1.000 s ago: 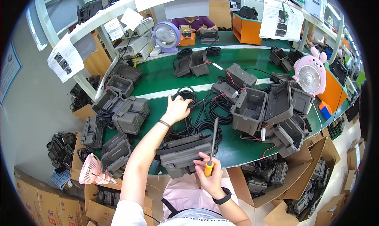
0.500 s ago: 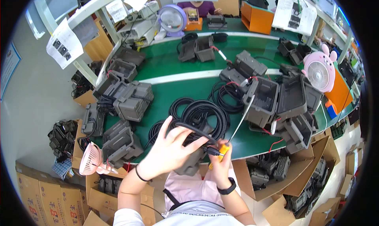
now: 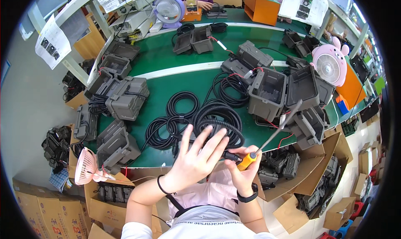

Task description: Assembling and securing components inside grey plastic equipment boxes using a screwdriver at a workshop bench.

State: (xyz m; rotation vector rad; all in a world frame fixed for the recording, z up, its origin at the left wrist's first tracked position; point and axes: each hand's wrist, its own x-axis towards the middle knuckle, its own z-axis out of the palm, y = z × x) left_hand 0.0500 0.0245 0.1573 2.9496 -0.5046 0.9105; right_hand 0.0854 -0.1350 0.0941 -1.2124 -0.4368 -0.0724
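Note:
My right hand (image 3: 245, 172) is closed round the yellow handle of a screwdriver (image 3: 273, 135), whose long metal shaft slants up to the right. Beside its thumb is a black cable connector (image 3: 231, 156); whether the fingers touch it is unclear. My left hand (image 3: 194, 161) has its fingers spread over the near side of a coil of black corrugated conduit (image 3: 227, 113). Its fingertips overlap the coil, and contact is hard to judge. Under the coil a grey box is partly hidden. Thinner black cable coils (image 3: 161, 132) lie to the left of it.
Open grey plastic boxes (image 3: 267, 93) crowd the right of the green table (image 3: 179, 74), and more grey boxes (image 3: 127, 99) stand on the left. A pink fan (image 3: 328, 65) is at the right edge. Cardboard cartons (image 3: 311, 180) with grey boxes sit below. Across the table a person works.
The view has shifted, moving the scene left and up. My left fingers have come off the conduit end and now spread over the coil's near side. The screwdriver shaft leans further right.

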